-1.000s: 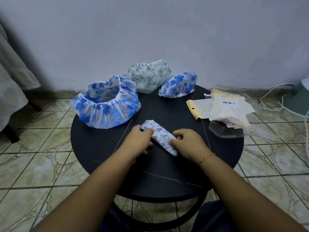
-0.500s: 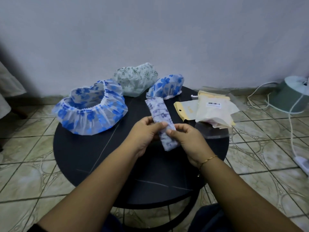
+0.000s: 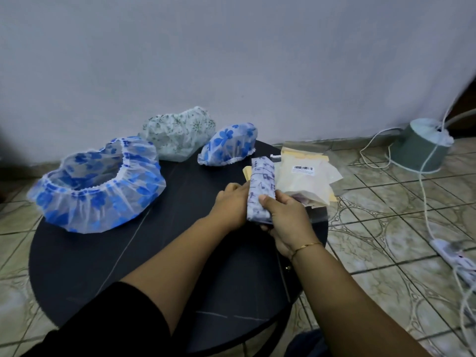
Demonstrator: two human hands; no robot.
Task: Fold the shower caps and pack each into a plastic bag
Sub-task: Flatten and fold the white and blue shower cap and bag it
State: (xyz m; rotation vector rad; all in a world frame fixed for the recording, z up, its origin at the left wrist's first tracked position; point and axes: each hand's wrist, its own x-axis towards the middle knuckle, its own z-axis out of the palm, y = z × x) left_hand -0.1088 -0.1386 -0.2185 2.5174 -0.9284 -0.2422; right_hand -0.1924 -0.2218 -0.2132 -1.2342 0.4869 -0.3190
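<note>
I've lifted the folded cap (image 3: pixel 262 191) off the surface (image 3: pixel 108 256); the fingers of my right hand (image 3: pixel 286 217) and left hand (image 3: pixel 233 203) grip it, right of centre, beside the plastic bags (image 3: pixel 306 181), ready for bagging.

My left arm (image 3: pixel 180 264) comes in from the lower left of the frame with a black sleeve (image 3: pixel 108 323) pushed up past the elbow, leaving the forearm bare. My right arm (image 3: pixel 360 300) enters from the lower right and is bare along all that shows. On my right wrist I wear a thin gold bracelet (image 3: pixel 306 246), a plain narrow band. My fingers carry no rings that I can see.
</note>
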